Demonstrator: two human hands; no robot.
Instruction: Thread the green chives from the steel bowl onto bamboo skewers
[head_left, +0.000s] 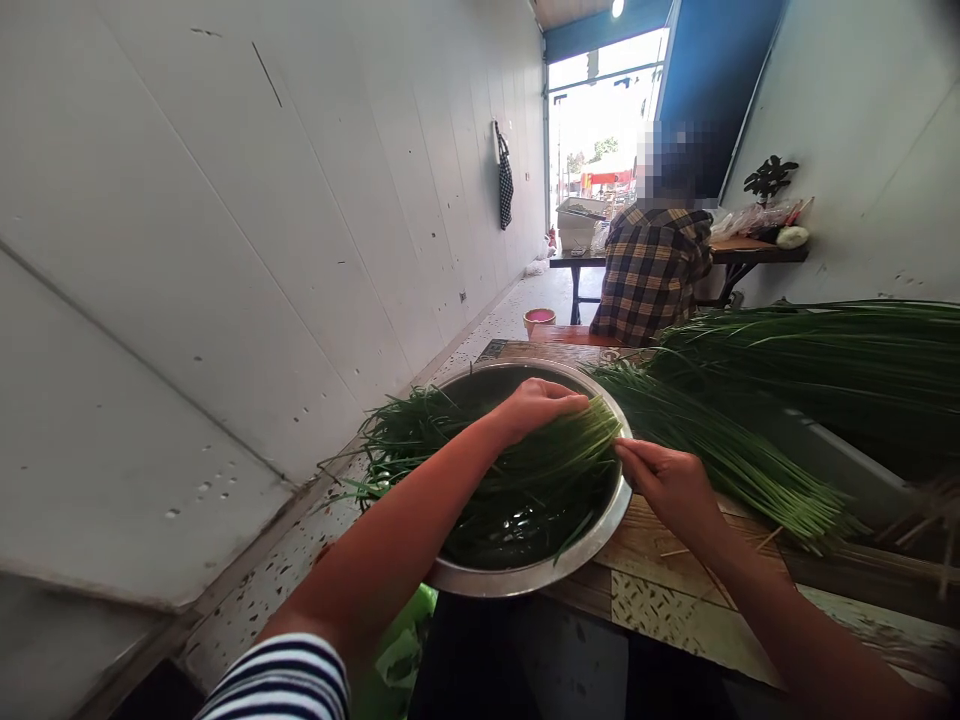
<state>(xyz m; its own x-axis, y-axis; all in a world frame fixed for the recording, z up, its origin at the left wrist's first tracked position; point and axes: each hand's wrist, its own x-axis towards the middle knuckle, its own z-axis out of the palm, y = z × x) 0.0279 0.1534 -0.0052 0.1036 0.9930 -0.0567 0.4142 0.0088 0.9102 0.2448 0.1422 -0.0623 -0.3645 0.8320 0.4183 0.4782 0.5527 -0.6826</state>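
A big steel bowl [525, 575] sits at the edge of a wooden table, with a bundle of long green chives [480, 450] lying across it. My left hand [536, 405] rests on top of the bundle over the bowl, fingers curled down onto the stalks. My right hand [664, 480] is at the bowl's right rim, fingers pinched at the cut ends of the same bundle.
More chives lie in a long pile [720, 440] on the table [660, 560] to the right, and a larger heap [847, 360] behind it. A person in a plaid shirt [652, 270] sits ahead with their back to me. A white wall [225, 250] runs along the left.
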